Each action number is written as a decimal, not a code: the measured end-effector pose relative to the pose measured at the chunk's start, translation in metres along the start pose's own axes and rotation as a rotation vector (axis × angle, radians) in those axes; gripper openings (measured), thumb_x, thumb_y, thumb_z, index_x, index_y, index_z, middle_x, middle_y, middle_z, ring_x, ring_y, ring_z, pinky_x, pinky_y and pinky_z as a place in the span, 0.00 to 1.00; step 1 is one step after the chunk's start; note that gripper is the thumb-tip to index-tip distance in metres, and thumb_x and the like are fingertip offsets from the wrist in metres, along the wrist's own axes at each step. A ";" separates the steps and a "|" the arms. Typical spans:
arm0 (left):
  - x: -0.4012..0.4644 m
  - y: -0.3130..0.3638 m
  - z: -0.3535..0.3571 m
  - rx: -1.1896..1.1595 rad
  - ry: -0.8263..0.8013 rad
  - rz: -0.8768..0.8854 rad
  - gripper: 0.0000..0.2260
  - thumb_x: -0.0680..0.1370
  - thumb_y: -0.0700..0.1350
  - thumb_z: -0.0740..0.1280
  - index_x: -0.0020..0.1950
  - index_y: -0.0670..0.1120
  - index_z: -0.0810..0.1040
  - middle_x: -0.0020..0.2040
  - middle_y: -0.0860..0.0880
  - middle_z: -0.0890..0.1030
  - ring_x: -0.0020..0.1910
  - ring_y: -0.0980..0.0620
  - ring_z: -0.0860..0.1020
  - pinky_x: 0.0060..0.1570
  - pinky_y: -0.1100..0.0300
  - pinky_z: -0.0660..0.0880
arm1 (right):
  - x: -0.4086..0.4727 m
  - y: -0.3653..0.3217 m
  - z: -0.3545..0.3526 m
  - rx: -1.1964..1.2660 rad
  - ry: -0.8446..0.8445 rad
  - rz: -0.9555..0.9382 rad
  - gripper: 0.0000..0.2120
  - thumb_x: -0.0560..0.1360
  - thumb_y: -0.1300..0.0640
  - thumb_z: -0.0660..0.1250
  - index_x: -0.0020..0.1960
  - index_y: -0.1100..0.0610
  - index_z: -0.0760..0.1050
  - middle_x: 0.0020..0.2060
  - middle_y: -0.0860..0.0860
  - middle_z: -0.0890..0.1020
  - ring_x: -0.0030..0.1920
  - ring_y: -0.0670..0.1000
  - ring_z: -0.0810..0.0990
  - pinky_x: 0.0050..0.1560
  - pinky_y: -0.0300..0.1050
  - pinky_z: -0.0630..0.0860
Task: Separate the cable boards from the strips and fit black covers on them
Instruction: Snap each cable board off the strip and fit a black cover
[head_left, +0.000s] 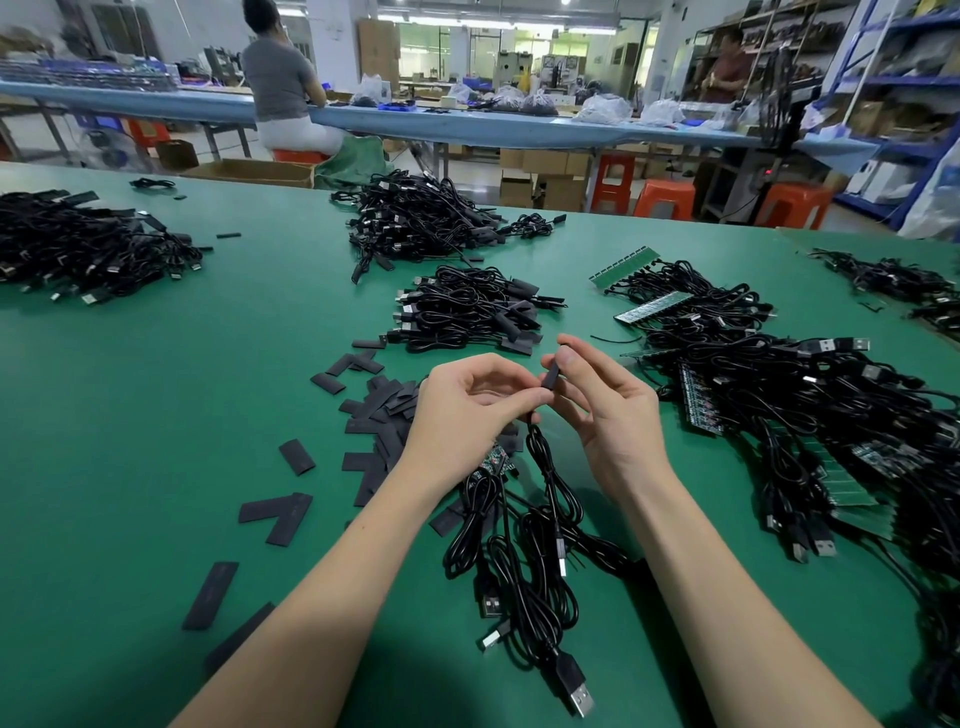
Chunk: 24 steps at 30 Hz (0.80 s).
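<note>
From the head camera, both hands are up over the green table (156, 415), close together at centre frame; the right hand (608, 410) pinches a small black cover (549, 375) between thumb and forefinger, the cover standing nearly upright, its other fingers loosely spread; the left hand (467, 400) has its fingers curled in beneath that cover, fingertips pinching the top of a black cable (545, 467) right where it meets the cover's lower end; the cable hangs down from there and loops onto the table, ending in a plug (574, 686) near the bottom edge; whether a board sits inside the cover, I cannot tell; just under the left wrist lies a small green board (493, 460) with its own cables, resting on the table; to the left of the hands, loose black covers (374, 410) are scattered flat, some overlapping, some well apart; to the right, a big tangle of cables lies over green strips of boards (701, 410), with more strips (623, 265) poking out at the far side; beyond the hands sits a pile of covered cables (467, 306), another pile (415, 218) behind it, and one more (78, 239) far left; across the aisle, a person in a grey top (280, 83) sits at a long blue bench (467, 127), back to us.
</note>
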<state>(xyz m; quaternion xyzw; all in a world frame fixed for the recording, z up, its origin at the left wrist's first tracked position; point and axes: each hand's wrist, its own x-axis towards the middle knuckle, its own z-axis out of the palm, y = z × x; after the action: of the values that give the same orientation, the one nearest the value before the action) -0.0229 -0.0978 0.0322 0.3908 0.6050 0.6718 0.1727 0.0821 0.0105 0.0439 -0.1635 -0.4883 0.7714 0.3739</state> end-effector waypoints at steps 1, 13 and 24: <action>0.000 0.000 0.001 0.001 0.006 0.002 0.05 0.71 0.43 0.79 0.43 0.48 0.85 0.41 0.46 0.87 0.40 0.46 0.86 0.47 0.50 0.84 | 0.000 0.000 0.000 0.003 0.004 0.000 0.05 0.72 0.60 0.74 0.46 0.54 0.87 0.43 0.56 0.86 0.40 0.50 0.84 0.42 0.40 0.81; -0.001 -0.003 0.015 0.258 -0.289 -0.232 0.14 0.71 0.58 0.76 0.51 0.55 0.80 0.41 0.55 0.86 0.37 0.60 0.80 0.49 0.56 0.77 | 0.014 -0.012 -0.017 0.182 0.313 -0.025 0.02 0.77 0.62 0.71 0.49 0.56 0.80 0.37 0.49 0.85 0.39 0.47 0.83 0.41 0.37 0.82; 0.007 0.011 0.012 0.095 -0.176 -0.240 0.05 0.80 0.46 0.70 0.53 0.46 0.80 0.45 0.45 0.86 0.45 0.45 0.86 0.49 0.47 0.81 | 0.022 -0.004 -0.027 0.212 0.363 0.057 0.13 0.80 0.54 0.70 0.61 0.59 0.77 0.45 0.54 0.85 0.38 0.50 0.85 0.42 0.40 0.83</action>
<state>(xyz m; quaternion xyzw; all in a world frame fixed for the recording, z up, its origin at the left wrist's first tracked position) -0.0159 -0.0875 0.0438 0.3809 0.6608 0.5802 0.2855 0.0854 0.0447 0.0376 -0.2732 -0.3245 0.7864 0.4490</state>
